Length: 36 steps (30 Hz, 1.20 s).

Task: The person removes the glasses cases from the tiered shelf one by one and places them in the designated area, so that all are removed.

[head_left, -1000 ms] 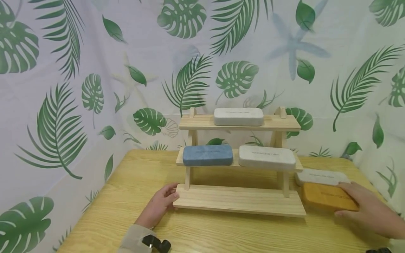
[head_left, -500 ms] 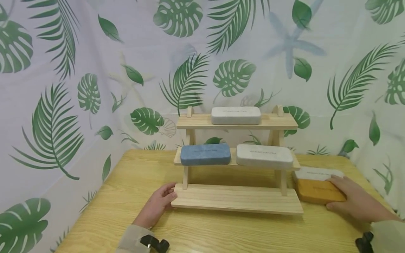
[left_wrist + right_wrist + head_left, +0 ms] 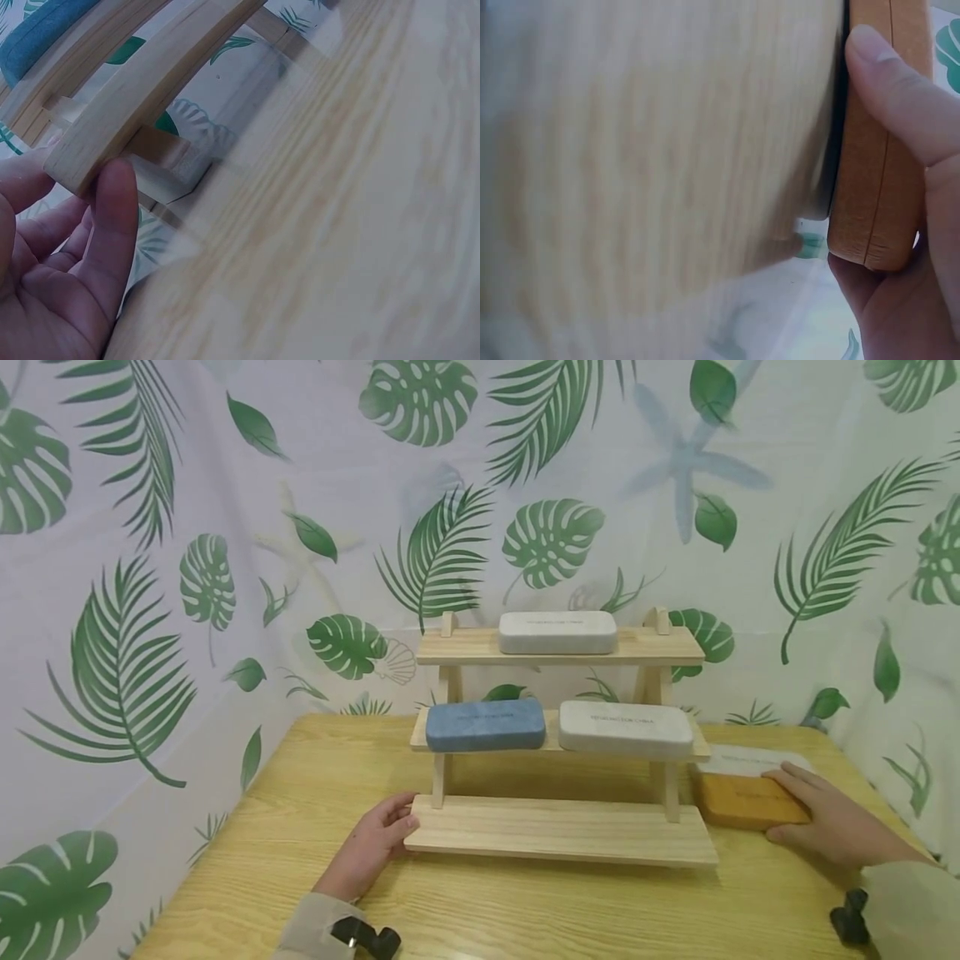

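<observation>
- Leaf-print cloth (image 3: pixel 442 460) hangs along the far, left and right sides, white with green fronds and a pale blue starfish.
- Wood-grain tabletop (image 3: pixel 525 910) spreads below it, yellowish and running from near to far.
- Three-tier wooden rack (image 3: pixel 562 831) stands on the tabletop, its pale boards stepping up toward the far side.
- Bottom shelf (image 3: pixel 161 79) is the nearest of its three boards, with middle shelf (image 3: pixel 552 743) and top shelf (image 3: pixel 457 647) behind and above.
- Beige sleeves cover both forearms, the left one (image 3: pixel 315 931) and the right one (image 3: pixel 915 902).
- Left hand (image 3: pixel 375 839) pinches the left end of the bottom shelf between thumb and fingers.
- Right hand (image 3: pixel 828 818) holds the orange case (image 3: pixel 750 802) by its right end, the thumb laid along one side; its grip spans the width of the case.
- That orange case is just right of the rack, nearer than a white case lying on the tabletop (image 3: pixel 738 760) and partly covering it from view; whether the two touch cannot be told.
- Another white case (image 3: pixel 626 729) sits on the middle shelf's right half, a blue case (image 3: pixel 486 725) on its left half.
- One more white case (image 3: pixel 558 633) rests near the middle of the top shelf.
- Black wrist fittings show at the left cuff (image 3: pixel 366 937) and right cuff (image 3: pixel 850 918).
</observation>
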Each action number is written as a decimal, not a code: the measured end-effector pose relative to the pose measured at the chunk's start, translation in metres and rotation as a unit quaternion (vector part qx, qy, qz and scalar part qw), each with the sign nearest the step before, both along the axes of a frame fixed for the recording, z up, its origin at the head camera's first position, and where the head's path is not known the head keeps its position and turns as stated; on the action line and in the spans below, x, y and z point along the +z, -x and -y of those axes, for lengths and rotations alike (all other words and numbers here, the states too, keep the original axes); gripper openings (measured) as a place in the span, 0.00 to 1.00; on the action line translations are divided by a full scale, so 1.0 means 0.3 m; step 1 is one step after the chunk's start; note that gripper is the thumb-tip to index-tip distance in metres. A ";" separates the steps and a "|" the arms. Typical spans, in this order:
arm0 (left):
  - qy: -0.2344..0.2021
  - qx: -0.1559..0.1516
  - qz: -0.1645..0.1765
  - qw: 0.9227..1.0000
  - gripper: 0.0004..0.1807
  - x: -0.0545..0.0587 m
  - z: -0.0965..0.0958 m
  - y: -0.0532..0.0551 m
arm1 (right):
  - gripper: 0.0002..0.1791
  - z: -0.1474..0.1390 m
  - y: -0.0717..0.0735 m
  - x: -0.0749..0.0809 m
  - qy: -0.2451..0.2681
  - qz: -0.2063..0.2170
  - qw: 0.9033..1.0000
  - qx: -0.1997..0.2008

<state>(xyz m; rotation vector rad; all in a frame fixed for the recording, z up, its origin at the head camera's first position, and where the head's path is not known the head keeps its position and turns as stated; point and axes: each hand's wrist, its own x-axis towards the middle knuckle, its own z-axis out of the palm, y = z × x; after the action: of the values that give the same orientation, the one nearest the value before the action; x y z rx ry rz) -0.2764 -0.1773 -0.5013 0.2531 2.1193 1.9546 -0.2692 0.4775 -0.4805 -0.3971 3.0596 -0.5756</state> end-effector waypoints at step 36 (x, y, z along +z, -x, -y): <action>-0.011 0.000 0.006 1.000 0.33 0.003 -0.004 0.001 | 0.59 0.115 -0.019 0.065 0.032 -0.035 0.998 -0.037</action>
<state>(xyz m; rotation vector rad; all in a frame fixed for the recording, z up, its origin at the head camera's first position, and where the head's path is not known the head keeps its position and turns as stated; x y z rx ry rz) -0.2767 -0.1762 -0.5005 0.2452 2.0907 1.9750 -0.2634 0.4429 -0.4610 -0.3138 3.1417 -0.6767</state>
